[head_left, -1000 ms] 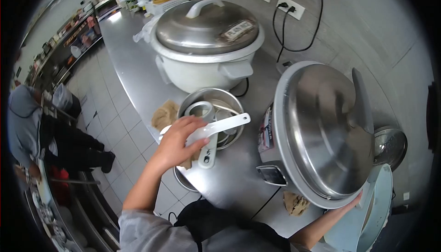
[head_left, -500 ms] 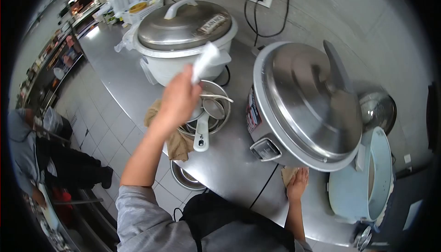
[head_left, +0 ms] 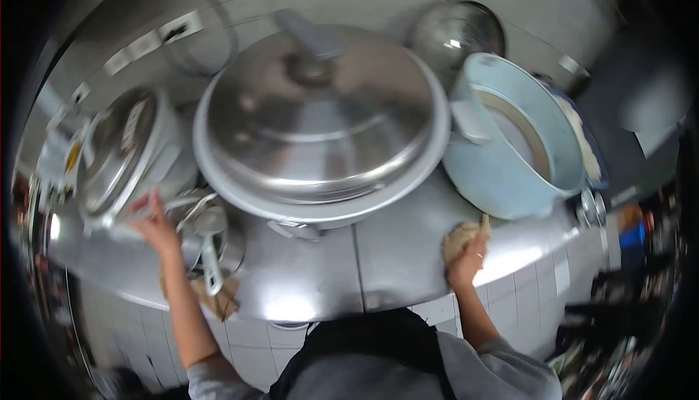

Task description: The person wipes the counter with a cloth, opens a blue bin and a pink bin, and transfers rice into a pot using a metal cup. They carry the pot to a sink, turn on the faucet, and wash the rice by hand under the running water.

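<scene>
My right hand [head_left: 467, 263] grips a tan cloth [head_left: 459, 243] on the steel counter, just in front of the pale blue pot [head_left: 480, 178]. My left hand [head_left: 158, 231] reaches to the front of the smaller rice cooker [head_left: 175, 152]. At its fingers is a blurred white and red thing whose kind I cannot make out. Beside that hand, a strainer with a white handle [head_left: 211, 269] lies over a metal bowl [head_left: 233, 243]. The large rice cooker, with its steel lid [head_left: 320, 138] on, stands between my hands.
A shiny metal bowl [head_left: 459, 39] leans against the wall behind the blue pot. Another brown cloth [head_left: 218, 299] hangs over the counter's front edge. Outlets with a plug [head_left: 178, 28] are on the wall. Metal utensils [head_left: 591, 207] sit at the right end.
My view has swung right. My right hand has moved the cloth from beside the large cooker to below the blue pot. My left hand has lowered from in front of the smaller cooker's rim.
</scene>
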### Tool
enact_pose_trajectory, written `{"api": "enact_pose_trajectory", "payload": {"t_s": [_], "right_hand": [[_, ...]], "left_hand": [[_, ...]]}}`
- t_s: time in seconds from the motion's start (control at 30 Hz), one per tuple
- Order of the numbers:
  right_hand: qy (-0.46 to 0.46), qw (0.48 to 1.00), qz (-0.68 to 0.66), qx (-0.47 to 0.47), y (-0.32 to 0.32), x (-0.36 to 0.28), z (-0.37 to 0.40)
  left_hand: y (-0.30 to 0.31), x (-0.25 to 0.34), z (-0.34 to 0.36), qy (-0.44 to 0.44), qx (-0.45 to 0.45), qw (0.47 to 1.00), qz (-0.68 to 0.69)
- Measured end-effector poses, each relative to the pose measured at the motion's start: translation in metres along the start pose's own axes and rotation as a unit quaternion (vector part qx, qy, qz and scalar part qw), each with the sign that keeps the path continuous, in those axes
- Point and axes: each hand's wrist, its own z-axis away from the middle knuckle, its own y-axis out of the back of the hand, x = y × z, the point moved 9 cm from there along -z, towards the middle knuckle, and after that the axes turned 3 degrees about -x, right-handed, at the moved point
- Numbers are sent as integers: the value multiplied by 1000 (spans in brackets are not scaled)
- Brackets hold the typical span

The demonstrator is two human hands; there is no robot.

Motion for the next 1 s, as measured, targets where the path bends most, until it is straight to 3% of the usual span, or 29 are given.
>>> {"api": "enact_pose_trajectory", "payload": {"t_s": [0.03,0.1,0.13,0.17,0.23,0.3,0.37,0.43,0.5,0.67,0.73,0.77,0.8,0.9,0.93,1.0], "right_hand": [[105,991,69,47,-13,-11,10],[259,959,75,-89,-18,-79,40],[320,935,18,-152,-18,-107,60],[357,914,7,-192,-17,-127,74],[411,897,-13,-161,-25,-138,64],[399,908,15,-125,-61,-132,12],[333,942,-23,-45,-72,-142,-65],[248,956,54,-149,-109,-147,-142],[142,982,24,-122,-112,-148,-191],[82,968,-178,-159,-89,-161,-241],[118,972,-100,-175,-87,-163,-236],[157,971,4,-177,-86,-166,-227],[201,970,-13,-136,-82,-166,-214],[273,961,21,-41,-74,-136,-134],[304,951,-4,-49,-68,-127,-97],[338,938,-42,-64,-34,-99,-37]], "left_hand": [[3,-5,1,31,-10,999,-17],[15,6,13,56,2,996,-65],[21,13,25,52,25,994,-97],[23,14,31,43,32,993,-101],[16,2,33,44,19,991,-126],[5,-26,20,65,-14,983,-172],[-5,-65,-4,20,-14,993,-115],[-15,-77,-11,30,-53,998,14],[-21,-80,-13,42,-96,993,51],[-28,-170,-16,58,-167,983,51],[-28,-161,-12,6,-216,974,69],[-28,-166,-9,55,-269,956,103],[-30,-169,-5,103,-322,931,136],[-21,-197,13,216,-260,933,123],[-22,-194,24,226,-233,940,106],[-25,-149,55,235,-191,950,73]]}}
